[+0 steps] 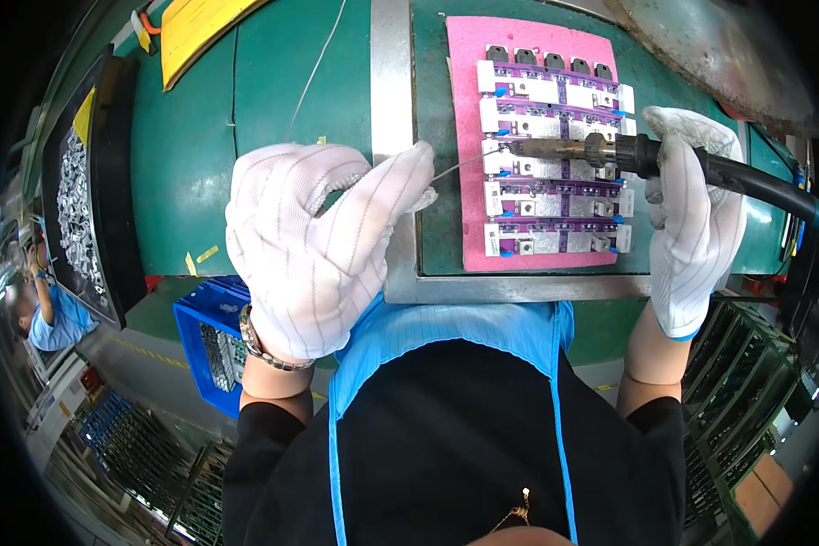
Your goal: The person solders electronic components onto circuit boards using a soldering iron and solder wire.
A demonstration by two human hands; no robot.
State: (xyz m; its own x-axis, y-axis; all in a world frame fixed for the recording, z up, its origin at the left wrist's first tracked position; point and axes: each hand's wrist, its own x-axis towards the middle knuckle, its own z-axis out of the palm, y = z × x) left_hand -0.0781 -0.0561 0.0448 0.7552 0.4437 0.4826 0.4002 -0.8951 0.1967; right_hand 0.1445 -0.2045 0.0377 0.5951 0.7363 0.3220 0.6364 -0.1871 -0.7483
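Observation:
Both my hands wear white striped gloves. My left hand (332, 227) pinches a thin solder wire (464, 166) between thumb and forefinger; its end reaches the left side of a purple circuit board. My right hand (694, 218) is wrapped round a soldering iron (637, 155) with a black handle and cable. The iron's tip meets the boards close to the wire's end. Several purple circuit boards (564, 188) with white blocks, silver metal plates and blue parts lie in rows on a pink foam pad (469, 82). Black components (525, 58) stick out along the top row.
A metal strip (391, 91) divides the green work surface (182, 173). On the left stands a black tray (114, 182) of small metal parts, with a blue crate (191, 337) below. A yellow piece (200, 32) lies at the back. Another person (55, 314) is at far left.

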